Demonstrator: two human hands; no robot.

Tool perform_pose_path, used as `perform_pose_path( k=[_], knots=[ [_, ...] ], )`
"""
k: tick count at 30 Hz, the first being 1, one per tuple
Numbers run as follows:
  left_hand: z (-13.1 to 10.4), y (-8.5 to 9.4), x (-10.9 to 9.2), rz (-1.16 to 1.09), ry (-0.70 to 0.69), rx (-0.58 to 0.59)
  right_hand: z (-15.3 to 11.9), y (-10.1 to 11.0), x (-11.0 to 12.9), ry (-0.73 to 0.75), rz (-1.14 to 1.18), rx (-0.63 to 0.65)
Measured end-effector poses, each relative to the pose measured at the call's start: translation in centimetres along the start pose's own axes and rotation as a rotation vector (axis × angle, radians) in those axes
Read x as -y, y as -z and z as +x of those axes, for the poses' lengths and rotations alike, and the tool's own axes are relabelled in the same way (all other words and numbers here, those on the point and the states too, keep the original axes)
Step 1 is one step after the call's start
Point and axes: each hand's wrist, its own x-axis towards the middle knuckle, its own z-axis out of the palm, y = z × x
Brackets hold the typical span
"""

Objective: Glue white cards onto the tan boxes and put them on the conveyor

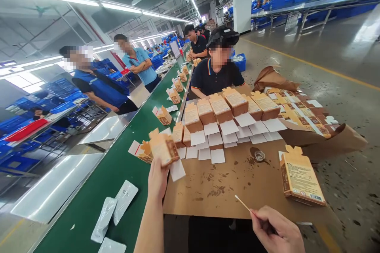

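My left hand [158,180] grips a small tan-and-brown carton [164,148] whose white flap hangs down, over the line where the green belt meets the cardboard-covered table. A cotton swab [242,202] is pinched in my right hand [276,227], its white tip pointing up and left above the table's near edge. Beyond my right hand, one more carton [303,176] stands apart on the right. A small clear dish [259,156] rests amid wet spots on the cardboard [234,185]. Several like cartons [218,106] are stacked in rows behind it, white flaps toward me.
The green conveyor belt [118,182] carries spaced cartons [162,115] and silver-white pouches [125,201]. Flat carton blanks [299,108] lie on brown paper [335,146] at right. A co-worker [218,67] sits across the table; two people [138,61] stand beyond the belt.
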Motion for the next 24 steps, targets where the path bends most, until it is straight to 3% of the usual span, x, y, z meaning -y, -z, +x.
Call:
perform_pose_path(
  k=[3, 6, 10, 15, 19, 24],
  knots=[
    [-6.7, 2.4, 2.3, -0.252, 0.281, 0.101, 0.0, 0.6, 0.6, 0.009, -0.046, -0.050],
    [-10.7, 1.5, 4.1, -0.267, 0.414, 0.240, 0.4, -0.7, 1.1, 0.079, -0.117, -0.019],
    [-11.2, -0.8, 4.8, -0.155, 0.386, 0.378, 0.9, -5.0, 0.8, 0.182, -0.172, 0.125],
    [-10.4, -0.4, 4.8, -0.138, 0.374, 0.386, 0.2, -8.7, 0.1, 0.195, -0.181, 0.192],
    [-11.6, -0.3, 4.0, -0.155, 0.336, 0.361, 0.3, -8.5, -0.2, 0.171, -0.180, 0.199],
    [-13.6, -1.2, 3.0, -0.132, 0.271, 0.319, 1.0, -5.9, -0.2, 0.132, -0.168, 0.181]
  ],
)
